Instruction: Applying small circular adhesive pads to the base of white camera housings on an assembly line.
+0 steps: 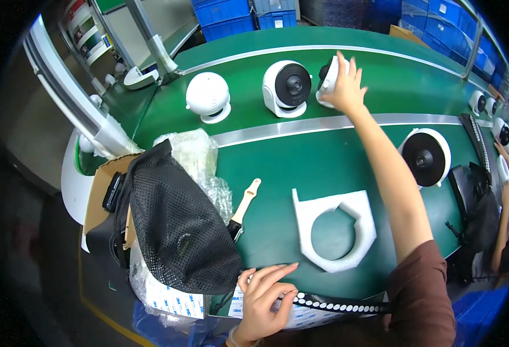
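My right hand (347,87) reaches to the far belt with its fingers spread. It lies against the back of a small white fan (325,84), which it partly hides; the fingers are not wrapped round it. My left hand (264,298) is at the near edge, thumb and forefinger pinched at the end of a black strip (341,305) with a row of white round dots. The other fingers stretch out above. Left of the first fan stand a white fan with a black front (287,88) and another white one (208,96) turned away.
A white foam ring (309,243) lies mid-table. A brush (247,200) rests beside a black mesh bag (179,225) and clear plastic wrap (195,153). Another fan (426,157) stands right of my forearm. A metal rail (254,135) crosses the table. A co-worker's arms (504,202) show far right.
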Demonstrator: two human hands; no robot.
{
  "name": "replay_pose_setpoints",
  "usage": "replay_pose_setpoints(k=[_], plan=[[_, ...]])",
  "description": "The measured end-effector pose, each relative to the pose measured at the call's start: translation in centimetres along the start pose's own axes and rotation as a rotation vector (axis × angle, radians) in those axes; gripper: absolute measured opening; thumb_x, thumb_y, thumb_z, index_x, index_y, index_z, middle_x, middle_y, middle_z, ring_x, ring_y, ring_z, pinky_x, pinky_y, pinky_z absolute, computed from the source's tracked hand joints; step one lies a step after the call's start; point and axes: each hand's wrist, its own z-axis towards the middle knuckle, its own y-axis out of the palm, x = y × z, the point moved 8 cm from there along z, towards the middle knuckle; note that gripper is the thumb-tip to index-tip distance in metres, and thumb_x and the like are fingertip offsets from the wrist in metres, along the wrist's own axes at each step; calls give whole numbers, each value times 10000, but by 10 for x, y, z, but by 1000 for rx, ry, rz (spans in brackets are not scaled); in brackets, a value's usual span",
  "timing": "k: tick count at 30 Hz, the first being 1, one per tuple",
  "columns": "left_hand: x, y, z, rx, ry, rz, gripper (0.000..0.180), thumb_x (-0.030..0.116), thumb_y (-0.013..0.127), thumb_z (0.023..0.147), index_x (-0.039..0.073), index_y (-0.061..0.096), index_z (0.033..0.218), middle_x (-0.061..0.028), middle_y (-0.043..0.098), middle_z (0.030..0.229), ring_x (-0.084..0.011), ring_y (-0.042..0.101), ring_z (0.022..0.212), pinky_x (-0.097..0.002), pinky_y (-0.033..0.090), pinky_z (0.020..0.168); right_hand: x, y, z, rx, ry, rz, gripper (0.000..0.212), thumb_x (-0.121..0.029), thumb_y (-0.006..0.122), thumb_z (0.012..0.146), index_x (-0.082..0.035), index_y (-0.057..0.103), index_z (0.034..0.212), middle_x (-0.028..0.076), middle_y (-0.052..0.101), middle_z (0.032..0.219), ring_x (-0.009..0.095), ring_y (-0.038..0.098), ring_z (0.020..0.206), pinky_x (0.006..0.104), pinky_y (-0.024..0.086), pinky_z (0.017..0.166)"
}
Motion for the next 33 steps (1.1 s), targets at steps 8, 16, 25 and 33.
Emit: replay_pose_setpoints(k=[8, 16, 25, 33], plan=[[7, 6, 5, -19, 11, 34, 23, 77, 606, 707, 86, 585, 701, -55, 612, 1075, -210, 535, 970, -373, 225, 915, -24, -96, -25, 232, -244, 98, 947, -298, 750, 521, -107, 243, 1299, 261, 404, 1192, 418, 477, 1044, 438, 440, 860], [31, 17, 10, -41, 161, 4, 21, 60, 585, 698, 41, 577, 702, -265, 362, 1315, -358, 412, 1111, -405, 241, 926, -33, -131, -143, -926, -12, 856, 692, -485, 621, 645, -6, 504, 1131, 124, 576, 969, 195, 568, 850, 311, 478, 626], [33, 42, 2, -116, 74, -140, 18, 49, 564, 741, 43, 561, 758, -267, 358, 1289, -408, 364, 1123, -445, 230, 962, -39, -128, -163, -704, -480, -30, 674, -612, 384, 816, -3, 634, 670, 150, 558, 534, 317, 578, 563, 383, 463, 565], [44, 5, -7, 17, 100, -75, 78, 0, 593, 674, 71, 591, 708, -22, 575, 818, -187, 548, 760, -427, 223, 978, -38, -211, -271, -562, -401, 689, 86, -29, 592, 777, -17, 621, 858, 117, 614, 744, 224, 616, 633, 302, 475, 567]])
